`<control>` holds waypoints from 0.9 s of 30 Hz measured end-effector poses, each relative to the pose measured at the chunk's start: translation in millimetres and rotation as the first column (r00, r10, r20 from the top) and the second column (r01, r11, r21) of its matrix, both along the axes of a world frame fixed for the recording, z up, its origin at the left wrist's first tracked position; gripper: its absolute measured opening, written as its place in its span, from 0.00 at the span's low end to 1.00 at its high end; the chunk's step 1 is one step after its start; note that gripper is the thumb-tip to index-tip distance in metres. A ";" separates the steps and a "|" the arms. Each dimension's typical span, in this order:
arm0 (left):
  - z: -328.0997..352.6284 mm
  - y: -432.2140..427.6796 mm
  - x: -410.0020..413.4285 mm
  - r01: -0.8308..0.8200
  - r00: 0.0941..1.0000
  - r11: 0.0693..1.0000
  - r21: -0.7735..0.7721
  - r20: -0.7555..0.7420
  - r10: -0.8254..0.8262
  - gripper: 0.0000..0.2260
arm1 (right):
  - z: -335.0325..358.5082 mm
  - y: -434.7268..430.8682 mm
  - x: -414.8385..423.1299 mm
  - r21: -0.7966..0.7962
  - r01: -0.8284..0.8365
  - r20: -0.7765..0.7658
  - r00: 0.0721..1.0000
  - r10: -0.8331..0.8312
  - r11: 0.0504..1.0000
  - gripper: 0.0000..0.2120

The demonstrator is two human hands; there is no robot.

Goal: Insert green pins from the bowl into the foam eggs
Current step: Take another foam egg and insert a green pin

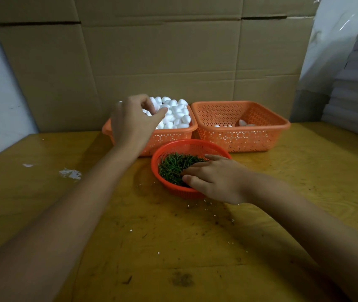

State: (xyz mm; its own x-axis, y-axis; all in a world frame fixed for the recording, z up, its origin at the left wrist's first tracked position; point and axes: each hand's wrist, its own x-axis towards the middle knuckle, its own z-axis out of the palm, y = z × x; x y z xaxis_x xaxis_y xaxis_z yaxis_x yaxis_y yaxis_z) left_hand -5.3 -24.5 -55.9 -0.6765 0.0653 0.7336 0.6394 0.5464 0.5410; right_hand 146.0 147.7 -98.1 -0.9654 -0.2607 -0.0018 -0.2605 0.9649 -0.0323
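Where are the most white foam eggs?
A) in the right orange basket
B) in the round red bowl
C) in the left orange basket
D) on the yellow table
C: the left orange plastic basket is heaped with white foam eggs, the right orange plastic basket holds only a few, and the round red plastic bowl holds green pins.

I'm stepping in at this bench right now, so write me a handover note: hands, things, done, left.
Left hand: over the left basket, fingers curled among the foam eggs; grip unclear.
Right hand: fingers flat on the green pins in the bowl.
Done: a few eggs lie in the right basket; pins in them not discernible.
Left: pin the heaped eggs in the left basket.
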 end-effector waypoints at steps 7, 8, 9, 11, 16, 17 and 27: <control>-7.8 -10.5 38.8 0.271 0.931 0.916 0.296 0.160 -0.327 0.13 | 1.4 -1.1 0.5 -0.006 0.008 0.002 1.000 -0.008 1.000 0.30; -14.8 -13.2 47.1 0.363 0.874 0.861 0.356 0.191 -0.448 0.14 | 1.6 -1.2 0.7 -0.003 0.012 0.008 1.000 -0.012 1.000 0.29; -22.5 -16.5 54.9 0.444 0.807 0.803 0.398 0.213 -0.551 0.15 | 2.0 -1.5 0.4 0.001 0.017 0.015 1.000 -0.017 1.000 0.28; -37.5 -23.4 68.0 0.549 0.692 0.711 0.440 0.238 -0.682 0.17 | 3.0 -3.2 0.4 0.012 0.027 0.026 0.999 -0.028 1.000 0.26; -52.1 -35.5 77.0 0.612 0.588 0.621 0.490 0.243 -0.771 0.12 | 5.4 -6.3 3.1 0.010 0.023 0.013 1.000 -0.023 1.000 0.26; -52.3 -36.1 77.8 0.612 0.575 0.604 0.510 0.237 -0.783 0.12 | 5.8 -6.8 4.3 0.000 0.023 0.004 1.000 -0.023 1.000 0.25; -53.9 -40.6 75.0 0.553 0.482 0.476 0.684 0.203 -0.852 0.17 | 6.1 -6.3 5.8 -0.153 0.034 -0.052 0.998 -0.042 0.988 0.20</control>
State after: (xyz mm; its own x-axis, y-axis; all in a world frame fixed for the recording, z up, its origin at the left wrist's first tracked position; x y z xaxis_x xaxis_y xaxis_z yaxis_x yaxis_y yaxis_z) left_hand 69.7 -65.2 -109.8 -0.7884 0.4478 0.4218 0.2432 -0.4028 0.8824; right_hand 151.9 141.4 -92.0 -0.9721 -0.2171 0.0884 -0.2293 0.9592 -0.1657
